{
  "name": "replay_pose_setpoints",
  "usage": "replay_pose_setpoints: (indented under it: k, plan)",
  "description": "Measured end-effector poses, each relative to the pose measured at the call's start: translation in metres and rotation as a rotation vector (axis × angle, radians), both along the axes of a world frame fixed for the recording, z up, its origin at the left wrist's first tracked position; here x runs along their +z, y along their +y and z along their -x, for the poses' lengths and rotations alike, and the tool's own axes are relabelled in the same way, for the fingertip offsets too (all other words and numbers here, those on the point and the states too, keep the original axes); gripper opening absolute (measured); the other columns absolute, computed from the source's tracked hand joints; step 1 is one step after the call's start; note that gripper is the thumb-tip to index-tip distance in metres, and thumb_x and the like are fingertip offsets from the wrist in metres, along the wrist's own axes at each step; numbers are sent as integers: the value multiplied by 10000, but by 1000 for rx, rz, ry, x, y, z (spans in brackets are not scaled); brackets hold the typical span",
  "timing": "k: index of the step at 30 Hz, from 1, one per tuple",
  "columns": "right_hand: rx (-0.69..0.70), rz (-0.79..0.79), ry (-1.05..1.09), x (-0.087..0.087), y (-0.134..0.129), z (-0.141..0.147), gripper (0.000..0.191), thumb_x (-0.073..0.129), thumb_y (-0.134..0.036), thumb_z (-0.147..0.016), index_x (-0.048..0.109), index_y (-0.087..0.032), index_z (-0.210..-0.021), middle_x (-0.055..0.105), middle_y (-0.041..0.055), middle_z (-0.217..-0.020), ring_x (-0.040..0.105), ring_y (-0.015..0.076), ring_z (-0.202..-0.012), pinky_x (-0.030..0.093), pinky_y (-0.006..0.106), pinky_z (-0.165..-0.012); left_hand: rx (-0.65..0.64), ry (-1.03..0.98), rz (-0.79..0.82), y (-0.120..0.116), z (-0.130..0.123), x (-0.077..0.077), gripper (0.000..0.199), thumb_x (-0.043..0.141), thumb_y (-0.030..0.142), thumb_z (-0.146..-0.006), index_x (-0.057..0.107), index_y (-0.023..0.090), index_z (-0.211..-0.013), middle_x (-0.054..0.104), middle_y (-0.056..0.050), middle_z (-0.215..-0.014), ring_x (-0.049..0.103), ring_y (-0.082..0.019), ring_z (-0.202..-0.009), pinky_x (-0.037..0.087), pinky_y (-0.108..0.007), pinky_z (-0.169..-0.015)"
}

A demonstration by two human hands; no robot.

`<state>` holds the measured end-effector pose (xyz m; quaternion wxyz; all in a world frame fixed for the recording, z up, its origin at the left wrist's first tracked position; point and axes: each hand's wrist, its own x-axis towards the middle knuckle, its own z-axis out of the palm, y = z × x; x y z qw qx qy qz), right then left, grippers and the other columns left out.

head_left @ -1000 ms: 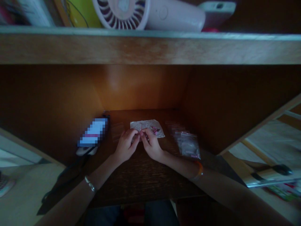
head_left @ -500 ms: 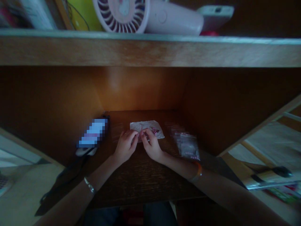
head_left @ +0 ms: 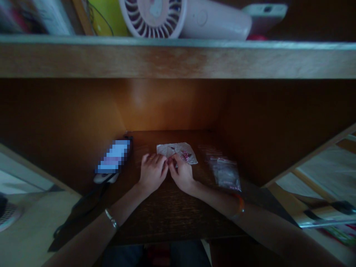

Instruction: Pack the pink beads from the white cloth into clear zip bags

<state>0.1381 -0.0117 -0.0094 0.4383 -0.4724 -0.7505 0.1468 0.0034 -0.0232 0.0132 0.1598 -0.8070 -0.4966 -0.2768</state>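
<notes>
My left hand (head_left: 153,171) and my right hand (head_left: 182,173) meet fingertip to fingertip over the dark wooden desk (head_left: 167,215). Both are closed in a pinch, and whatever is between the fingers is too small and dim to make out. Just behind the fingertips lies a crumpled whitish sheet (head_left: 165,149), partly covered by my hands. Small pink and dark red beads (head_left: 185,155) rest on its right part. To the right of my right hand, several clear zip bags (head_left: 228,174) overlap, the nearest with small pinkish things at its bottom.
A phone with a blurred screen (head_left: 114,157) lies at the left above a pale object (head_left: 105,178) and a dark strap. Overhead, a shelf edge (head_left: 178,59) crosses the view, bearing a pink handheld fan (head_left: 219,20) and a white device (head_left: 267,13).
My left hand has turned more knuckles-up, its fingers curling closer against my right fingertips. More of the sheet's middle shows. The whole view has shifted slightly.
</notes>
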Motion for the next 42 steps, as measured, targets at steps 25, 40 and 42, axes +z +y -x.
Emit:
replay_pose_setpoints:
  k: [25, 40, 42]
  plan:
    - [-85, -233, 103, 0, 4, -3, 147, 545, -164, -820, 670, -240, -826, 581, 49, -956, 573, 166, -822, 479, 298, -707, 57, -52, -101, -1, 3, 3, 204, 447, 253, -882, 557, 197, -719, 627, -22, -694, 564, -209, -748, 323, -398, -806]
    - [-33, -77, -80, -8, 16, -7, 444, 586, -156, -770, 573, -239, -1206, 525, 99, -1210, 540, 237, -1039, 477, 390, -859, -94, -39, -33, -5, 1, 5, 128, 479, 192, -829, 598, 190, -877, 658, -55, -870, 568, -232, -855, 317, -431, -892]
    - [-42, -103, -61, -11, 20, -6, 412, 623, -145, -729, 620, -237, -1130, 536, 94, -1189, 540, 233, -1015, 463, 408, -880, -95, -62, 3, -5, 0, 5, 328, 517, 154, -767, 553, 189, -1091, 624, -90, -1087, 546, -269, -981, 292, -464, -933]
